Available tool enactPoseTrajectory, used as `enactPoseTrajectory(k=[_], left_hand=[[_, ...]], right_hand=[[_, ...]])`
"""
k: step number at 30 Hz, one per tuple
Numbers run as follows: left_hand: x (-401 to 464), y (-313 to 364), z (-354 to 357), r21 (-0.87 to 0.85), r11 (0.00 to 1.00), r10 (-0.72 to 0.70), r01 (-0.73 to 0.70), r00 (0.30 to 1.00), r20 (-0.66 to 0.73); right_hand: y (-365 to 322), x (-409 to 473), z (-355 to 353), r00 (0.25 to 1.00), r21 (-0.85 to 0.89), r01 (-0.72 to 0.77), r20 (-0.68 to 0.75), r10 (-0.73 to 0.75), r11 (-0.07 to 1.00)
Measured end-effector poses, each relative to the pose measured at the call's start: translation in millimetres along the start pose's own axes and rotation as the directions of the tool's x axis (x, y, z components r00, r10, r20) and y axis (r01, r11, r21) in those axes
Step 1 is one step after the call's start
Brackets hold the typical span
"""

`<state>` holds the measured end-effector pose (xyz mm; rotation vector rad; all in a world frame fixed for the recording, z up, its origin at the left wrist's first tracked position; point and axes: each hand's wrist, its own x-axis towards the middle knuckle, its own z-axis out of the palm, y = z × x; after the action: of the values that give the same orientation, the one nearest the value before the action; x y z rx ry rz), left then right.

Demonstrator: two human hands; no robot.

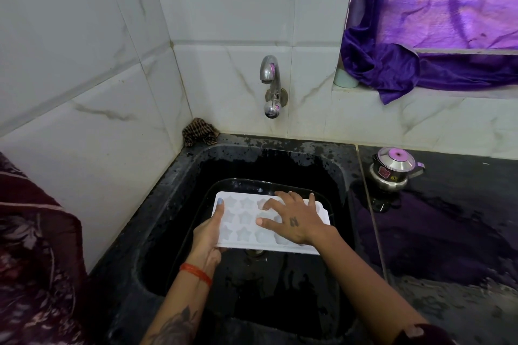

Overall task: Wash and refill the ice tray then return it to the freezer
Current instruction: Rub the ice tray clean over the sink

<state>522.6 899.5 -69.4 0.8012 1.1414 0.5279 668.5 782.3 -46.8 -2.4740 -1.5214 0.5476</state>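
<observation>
A white ice tray (244,221) with star-shaped cups is held level over the black sink (330,165). My left hand (208,235) grips its left edge, thumb lying along the top. My right hand (294,218) rests flat on the tray's right half with fingers spread into the cups, hiding that part of the tray. The steel tap (270,75) on the back wall is above the sink; no water runs from it. The freezer is out of view.
A dark oval basin rim (224,183) shows under the tray inside the sink. A striped cloth (200,131) sits in the back-left corner. A small steel kettle (392,168) stands on the wet black counter to the right. A purple curtain (420,64) hangs over the sill.
</observation>
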Motion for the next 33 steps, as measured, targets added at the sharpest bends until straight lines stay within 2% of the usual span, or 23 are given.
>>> enactPoseTrajectory(k=[4, 13, 22, 27, 33], left_hand=[[0, 0, -1, -0.007, 1.000, 0.001, -0.001, 1.000, -0.004], [-2, 2, -2, 0.000, 1.000, 0.000, 0.000, 1.000, -0.008], [-2, 0, -1, -0.006, 1.000, 0.008, -0.008, 1.000, 0.009], [-5, 4, 1, -0.017, 1.000, 0.018, -0.018, 0.999, 0.026], [-8, 7, 3, -0.029, 0.999, 0.020, -0.019, 0.998, 0.051]], right_hand=[[-3, 0, 2, 1.000, -0.012, -0.015, -0.003, 0.015, 1.000], [1, 1, -2, 0.998, 0.139, -0.007, 0.057, -0.001, 0.990], [1, 2, 0, 0.998, 0.056, 0.023, -0.067, -0.019, 0.998], [-8, 4, 4, 0.965, 0.075, 0.122, -0.241, -0.101, 0.990], [-24, 7, 3, 0.983, -0.006, 0.071, -0.171, -0.071, 0.997]])
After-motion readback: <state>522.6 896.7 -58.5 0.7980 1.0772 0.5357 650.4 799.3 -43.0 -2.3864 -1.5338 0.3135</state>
